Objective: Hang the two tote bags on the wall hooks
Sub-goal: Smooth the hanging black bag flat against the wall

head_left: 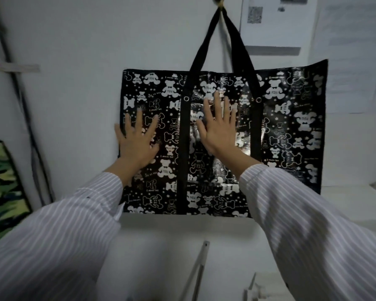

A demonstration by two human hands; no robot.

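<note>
My striped sleeves point(52, 246) fill the bottom of the frame. At the far left edge stands a green camouflage-patterned thing point(0, 187); whether that is the second bag I cannot tell. Both my hands reach up to the bag on the wall. My left hand point(137, 140) lies flat with its fingers spread on the bag's left edge, left of centre. My right hand point(219, 129) is spread flat too, with the palm on the glossy panel between the two black straps. Neither grips anything. Under them the black tote bag point(291, 131) with white bears hangs in the middle of the frame, its right end flaring out toward me. I judge the step in hand is settling this bag, so I want light, even pressure, smoothing outward and down. An upward shove could slacken the handles and lift them off. Above, the black handles point(237, 40) narrow to a point at the hook point(218, 1) on the top edge, which the frame cuts off, so I should check that both loops sit on it. Papers point(276, 22) are stuck on the wall at upper right.
</note>
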